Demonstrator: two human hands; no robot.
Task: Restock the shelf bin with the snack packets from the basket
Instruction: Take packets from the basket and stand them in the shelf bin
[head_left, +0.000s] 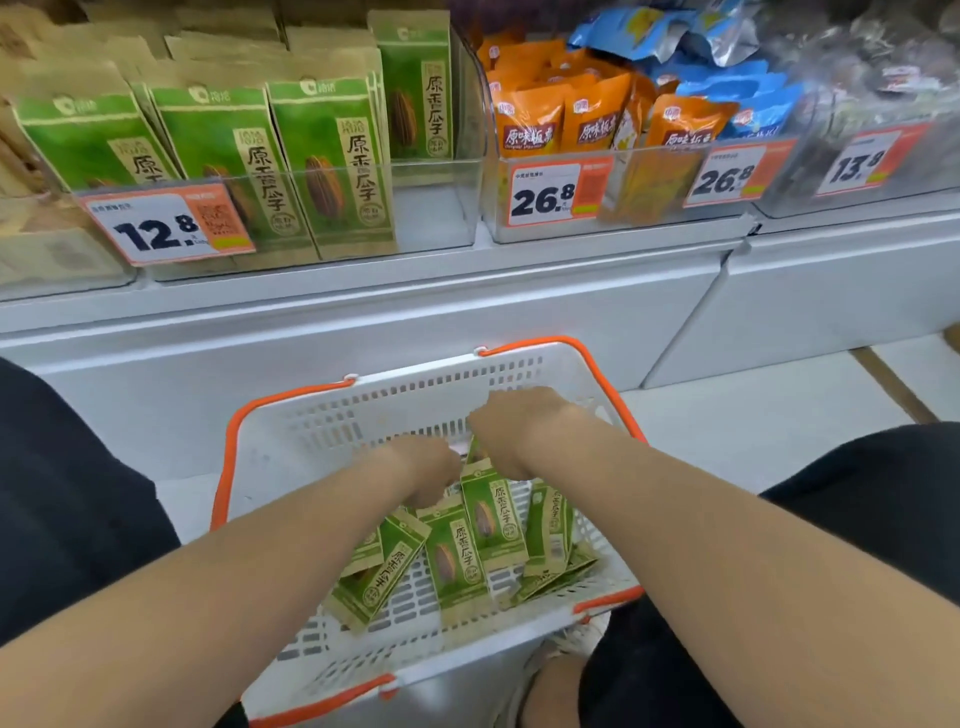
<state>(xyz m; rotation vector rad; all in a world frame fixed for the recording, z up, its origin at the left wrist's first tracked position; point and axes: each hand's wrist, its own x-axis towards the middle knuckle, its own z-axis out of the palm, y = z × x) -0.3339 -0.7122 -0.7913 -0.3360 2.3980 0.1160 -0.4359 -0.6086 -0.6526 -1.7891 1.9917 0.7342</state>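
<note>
Two bare forearms reached down into the basket (311, 431), white with orange handles (597, 374), which sat between the person's black-clad legs. Green packets (452, 561) lay in a loose heap in its near half, some flat, some leaning. The left hand (423, 467) hung knuckles-up over the heap, fingers curled down among the packet tops; whether they gripped one could not be told. The right hand (514, 431), just beside it, pinched the top edge of an upright packet (491, 514). Beyond, on the shelf, the clear bin (436, 208) held the same green packets standing in rows behind a 12.8 price tag (166, 223). Orange packs (535, 124) filled the next bin.
</note>
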